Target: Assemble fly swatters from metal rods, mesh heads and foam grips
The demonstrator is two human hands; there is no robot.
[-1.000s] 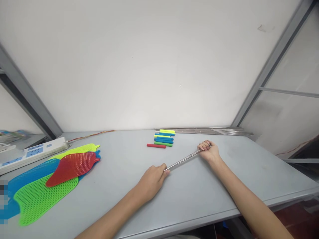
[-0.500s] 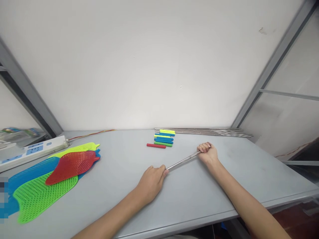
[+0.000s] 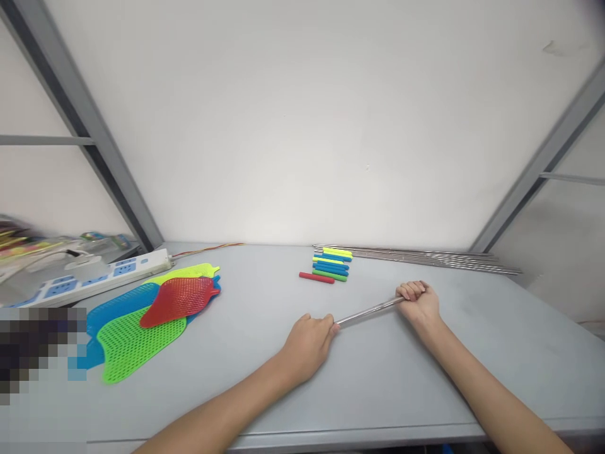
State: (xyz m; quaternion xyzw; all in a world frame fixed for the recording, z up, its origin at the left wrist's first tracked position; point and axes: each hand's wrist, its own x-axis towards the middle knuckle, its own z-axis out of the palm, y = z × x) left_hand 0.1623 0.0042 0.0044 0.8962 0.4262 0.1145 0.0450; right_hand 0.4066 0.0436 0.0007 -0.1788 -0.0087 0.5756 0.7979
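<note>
A thin silver metal rod (image 3: 368,311) is stretched between my two hands, slanting up to the right above the grey table. My left hand (image 3: 312,347) is closed around its lower, nearer end. Around its farther end, the fingers of my right hand (image 3: 418,301) are curled shut. Both rod ends are hidden inside my fists. Beyond my hands lies a small group of coloured handle tubes, among them a red tube (image 3: 316,278), a green tube (image 3: 329,275) and several blue and yellow ones.
Thin metal rods (image 3: 425,257) lie along the wall at the back right. Overlapping fly swatter heads, including a red one (image 3: 182,299) and a green one (image 3: 137,343), lie at left near a white power strip (image 3: 108,272). The lower left corner is pixelated.
The view has turned left, so everything sits farther right in the picture. Both hands keep their grip on the rod, with little other visible change.
</note>
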